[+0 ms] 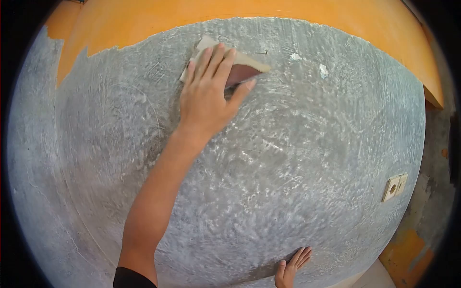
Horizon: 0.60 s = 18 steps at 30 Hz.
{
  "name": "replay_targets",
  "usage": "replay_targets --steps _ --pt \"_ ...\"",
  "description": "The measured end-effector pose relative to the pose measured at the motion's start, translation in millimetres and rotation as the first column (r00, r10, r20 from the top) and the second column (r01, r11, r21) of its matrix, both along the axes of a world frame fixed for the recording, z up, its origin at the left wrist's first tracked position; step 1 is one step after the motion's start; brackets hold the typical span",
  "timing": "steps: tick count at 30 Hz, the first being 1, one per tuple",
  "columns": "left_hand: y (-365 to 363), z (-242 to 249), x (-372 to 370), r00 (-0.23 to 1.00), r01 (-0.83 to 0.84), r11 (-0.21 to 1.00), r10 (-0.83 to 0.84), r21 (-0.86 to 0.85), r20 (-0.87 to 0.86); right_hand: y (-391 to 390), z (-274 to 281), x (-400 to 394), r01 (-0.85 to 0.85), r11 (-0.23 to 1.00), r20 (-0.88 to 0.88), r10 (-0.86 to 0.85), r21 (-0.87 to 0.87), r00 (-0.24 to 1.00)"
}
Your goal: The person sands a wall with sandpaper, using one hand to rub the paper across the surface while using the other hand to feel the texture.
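While pressed flat to the grey wall (297, 192) near twelve o'clock, the sandpaper sheet (240, 65) looks light, limp and easily creased, best held under spread fingers. The left hand (209, 93) grips it so. The right hand (290, 271), at five o'clock, rests open on the wall. Orange paint (240, 17) borders above; a socket (394, 186) sits at three o'clock, with broad room between.

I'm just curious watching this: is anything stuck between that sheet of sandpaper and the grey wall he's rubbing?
Nothing visible. The left hand presses the sandpaper flat against the grey wall, with no object between them.
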State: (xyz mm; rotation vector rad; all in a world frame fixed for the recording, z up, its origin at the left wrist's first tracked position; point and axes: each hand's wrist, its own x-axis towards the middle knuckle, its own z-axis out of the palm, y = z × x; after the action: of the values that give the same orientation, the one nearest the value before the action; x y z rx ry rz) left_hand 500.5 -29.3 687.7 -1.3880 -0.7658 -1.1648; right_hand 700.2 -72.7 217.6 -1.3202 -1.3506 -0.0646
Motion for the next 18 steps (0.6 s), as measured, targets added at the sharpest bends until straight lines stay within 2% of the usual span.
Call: replay_targets --steps 1,5,6,8,9,10,11,13,14,15,17,18 --pt "-0.4 7.7 0.4 0.999 0.009 1.000 -0.009 0.005 -0.032 -4.0 -1.7 6.9 -0.027 0.999 0.027 0.027 -0.030 0.999" --pt "-5.3 51.7 -22.9 0.980 0.098 0.991 -0.111 0.086 0.164 -19.7 7.4 19.9 -0.094 0.995 0.070 0.095 -0.015 0.993" --pt "-15.3 48.8 -15.2 0.989 0.107 0.991 -0.098 -0.077 0.112 -25.1 11.3 22.7 -0.072 0.995 0.067 0.068 0.070 0.995" --pt "5.2 35.7 -5.8 0.995 0.082 0.994 -0.078 0.067 -0.053 -33.8 18.1 22.0 -0.033 0.970 0.047 0.022 0.240 0.999" --pt "8.5 32.7 -6.2 0.989 0.074 0.988 -0.056 0.138 -0.133 -35.8 17.5 18.7 0.016 0.963 0.002 -0.018 0.269 1.000" --pt "9.4 37.7 -11.3 0.988 0.119 0.989 -0.110 0.084 -0.105 -38.8 13.2 15.8 0.066 0.954 -0.041 -0.057 0.293 0.998" --pt "10.6 43.1 -15.4 0.992 0.123 0.987 -0.122 0.106 -0.013 -41.0 8.7 14.9 0.118 0.943 -0.083 -0.097 0.311 0.992" --pt "16.1 53.2 -18.5 0.975 0.131 0.980 -0.154 0.152 0.157 -36.5 0.3 12.5 -0.029 0.971 -0.064 0.045 0.236 0.997" --pt "18.8 49.7 -7.6 0.984 0.010 0.974 -0.050 0.225 0.173 -37.3 2.3 10.9 -0.101 0.976 -0.057 0.114 0.194 0.992" --pt "17.9 46.7 -7.7 0.991 0.039 0.979 -0.062 0.199 0.115 -39.3 5.5 7.7 -0.196 0.978 -0.116 0.203 0.071 0.972" --pt "12.9 43.3 -10.3 0.996 0.090 0.985 -0.090 0.145 -0.006 -44.6 15.6 -7.0 -0.393 0.907 -0.265 0.346 -0.151 0.900" --pt "-4.3 47.9 -20.9 0.986 0.156 0.987 -0.158 0.043 0.046 -44.3 20.4 -10.6 -0.444 0.880 -0.240 0.400 -0.168 0.884"
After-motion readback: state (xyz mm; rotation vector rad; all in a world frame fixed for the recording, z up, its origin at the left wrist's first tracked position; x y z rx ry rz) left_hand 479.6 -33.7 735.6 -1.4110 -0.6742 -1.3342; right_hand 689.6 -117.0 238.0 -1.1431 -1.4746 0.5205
